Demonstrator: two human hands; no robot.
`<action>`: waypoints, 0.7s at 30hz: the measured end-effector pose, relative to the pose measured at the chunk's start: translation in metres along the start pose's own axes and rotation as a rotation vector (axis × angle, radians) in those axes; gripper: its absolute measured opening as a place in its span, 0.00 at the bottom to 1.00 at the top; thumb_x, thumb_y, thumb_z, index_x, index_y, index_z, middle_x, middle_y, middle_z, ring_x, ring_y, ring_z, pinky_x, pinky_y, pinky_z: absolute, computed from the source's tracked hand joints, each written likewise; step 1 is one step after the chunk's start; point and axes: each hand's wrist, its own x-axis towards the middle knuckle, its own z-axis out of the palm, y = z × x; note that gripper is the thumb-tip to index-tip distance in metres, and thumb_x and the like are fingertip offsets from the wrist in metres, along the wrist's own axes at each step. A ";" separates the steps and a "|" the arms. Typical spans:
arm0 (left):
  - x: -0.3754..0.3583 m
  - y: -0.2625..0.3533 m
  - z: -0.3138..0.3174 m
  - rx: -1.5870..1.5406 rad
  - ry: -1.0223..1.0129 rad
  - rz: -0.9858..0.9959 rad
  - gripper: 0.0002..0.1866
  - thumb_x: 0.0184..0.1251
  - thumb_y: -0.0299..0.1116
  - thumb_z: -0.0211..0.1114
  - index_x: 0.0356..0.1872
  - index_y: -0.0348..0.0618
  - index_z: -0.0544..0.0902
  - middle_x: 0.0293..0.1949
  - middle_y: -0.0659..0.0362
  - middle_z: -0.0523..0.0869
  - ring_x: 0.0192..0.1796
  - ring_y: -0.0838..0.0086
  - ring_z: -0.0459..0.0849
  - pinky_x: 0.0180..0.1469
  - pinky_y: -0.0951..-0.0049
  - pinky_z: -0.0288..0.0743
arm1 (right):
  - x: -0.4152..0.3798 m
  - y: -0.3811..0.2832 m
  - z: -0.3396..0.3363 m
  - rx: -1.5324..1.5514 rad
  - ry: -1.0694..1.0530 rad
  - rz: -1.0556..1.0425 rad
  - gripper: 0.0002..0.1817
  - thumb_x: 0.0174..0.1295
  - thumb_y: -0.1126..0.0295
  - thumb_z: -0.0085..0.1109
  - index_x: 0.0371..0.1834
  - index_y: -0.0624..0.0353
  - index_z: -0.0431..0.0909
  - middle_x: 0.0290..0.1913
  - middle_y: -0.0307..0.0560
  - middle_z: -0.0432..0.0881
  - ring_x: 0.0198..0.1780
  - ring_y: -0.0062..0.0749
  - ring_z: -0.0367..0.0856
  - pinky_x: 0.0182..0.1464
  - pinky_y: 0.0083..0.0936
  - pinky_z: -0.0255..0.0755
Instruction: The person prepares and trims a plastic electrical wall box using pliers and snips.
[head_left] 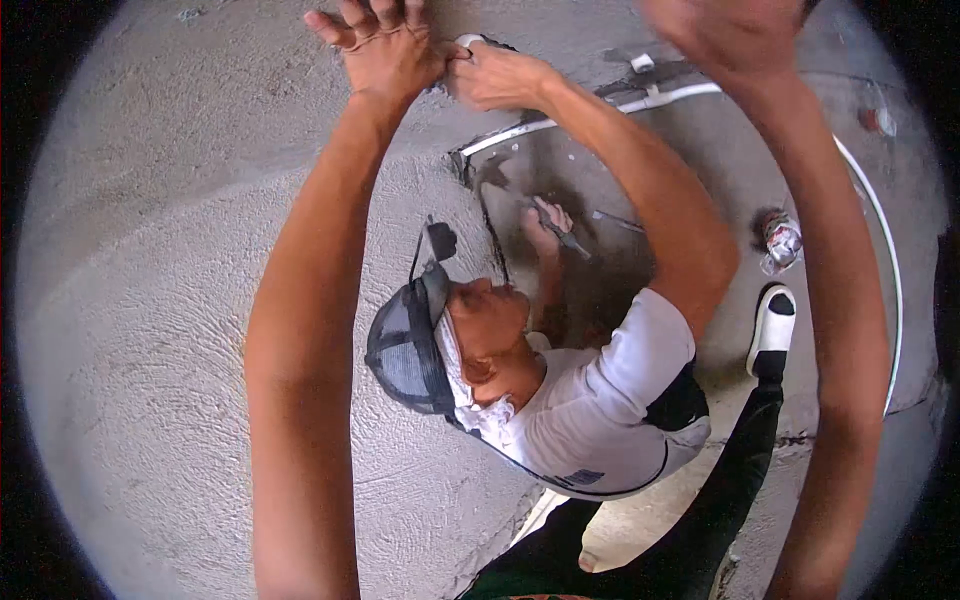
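Observation:
My left hand (385,50) is raised at the top, its fingers spread against the rough grey cement surface (180,230). It holds nothing that I can see. Right beside it, a co-worker's hand (495,78) pinches at a small white piece (468,40) at the surface. My right hand (735,35) is up at the top right, blurred and partly cut off by the frame edge, so its fingers cannot be made out. Below it runs a white pipe (690,92), nearest to that hand.
Between my arms crouches a co-worker in a cap (410,345) and white shirt (600,400), the other hand (545,228) holding a dark, pliers-like tool (570,240). A clear plastic bottle (783,240), a white slipper (773,325) and a short white piece (642,63) are nearby.

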 end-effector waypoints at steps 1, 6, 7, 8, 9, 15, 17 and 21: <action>0.001 -0.002 0.003 0.006 0.003 -0.001 0.65 0.49 0.62 0.73 0.82 0.51 0.40 0.82 0.43 0.29 0.80 0.35 0.23 0.74 0.28 0.19 | 0.025 -0.004 0.038 -0.001 0.080 -0.159 0.42 0.54 0.61 0.67 0.75 0.47 0.63 0.79 0.48 0.57 0.82 0.50 0.49 0.80 0.57 0.39; -0.002 0.000 0.013 0.088 -0.023 -0.011 0.55 0.65 0.55 0.63 0.82 0.50 0.37 0.81 0.44 0.25 0.80 0.37 0.21 0.74 0.30 0.16 | 0.019 -0.061 0.116 0.048 0.015 -0.275 0.41 0.54 0.62 0.66 0.75 0.45 0.64 0.80 0.47 0.56 0.83 0.49 0.48 0.80 0.57 0.36; -0.003 0.000 0.016 0.095 -0.034 -0.014 0.55 0.65 0.55 0.62 0.82 0.49 0.36 0.81 0.44 0.25 0.80 0.37 0.20 0.74 0.30 0.15 | 0.016 -0.069 0.124 0.053 -0.043 -0.289 0.41 0.54 0.62 0.66 0.75 0.45 0.64 0.81 0.47 0.55 0.83 0.49 0.47 0.80 0.58 0.35; -0.003 0.000 0.015 0.102 -0.048 -0.017 0.55 0.65 0.56 0.61 0.82 0.48 0.36 0.81 0.44 0.25 0.80 0.37 0.20 0.74 0.30 0.14 | 0.015 -0.074 0.131 0.061 -0.101 -0.301 0.41 0.54 0.61 0.66 0.75 0.45 0.63 0.81 0.47 0.54 0.83 0.49 0.46 0.81 0.59 0.34; -0.003 0.001 0.014 -0.018 -0.002 -0.026 0.55 0.65 0.57 0.60 0.82 0.45 0.36 0.81 0.44 0.25 0.80 0.37 0.20 0.74 0.31 0.13 | 0.014 -0.078 0.138 0.029 -0.109 -0.289 0.43 0.54 0.60 0.66 0.76 0.45 0.62 0.82 0.47 0.52 0.84 0.49 0.44 0.80 0.60 0.32; -0.003 -0.001 0.011 -0.007 -0.010 0.001 0.57 0.61 0.57 0.64 0.82 0.43 0.39 0.81 0.43 0.25 0.80 0.36 0.20 0.73 0.29 0.15 | -0.004 -0.087 0.169 -0.084 -0.165 -0.228 0.52 0.57 0.48 0.62 0.82 0.45 0.45 0.85 0.47 0.41 0.85 0.53 0.34 0.79 0.66 0.23; -0.003 0.000 0.012 -0.024 0.003 0.016 0.58 0.59 0.56 0.65 0.82 0.43 0.41 0.81 0.44 0.26 0.80 0.36 0.22 0.73 0.28 0.16 | -0.007 -0.088 0.181 -0.031 -0.104 -0.203 0.53 0.58 0.47 0.60 0.83 0.45 0.41 0.85 0.47 0.40 0.85 0.54 0.34 0.79 0.66 0.23; -0.003 0.001 0.019 0.039 -0.021 -0.019 0.55 0.63 0.56 0.62 0.82 0.43 0.41 0.82 0.45 0.29 0.81 0.37 0.23 0.74 0.29 0.17 | -0.011 -0.089 0.198 -0.022 0.010 -0.191 0.54 0.60 0.46 0.57 0.84 0.46 0.35 0.85 0.49 0.39 0.84 0.56 0.34 0.79 0.66 0.24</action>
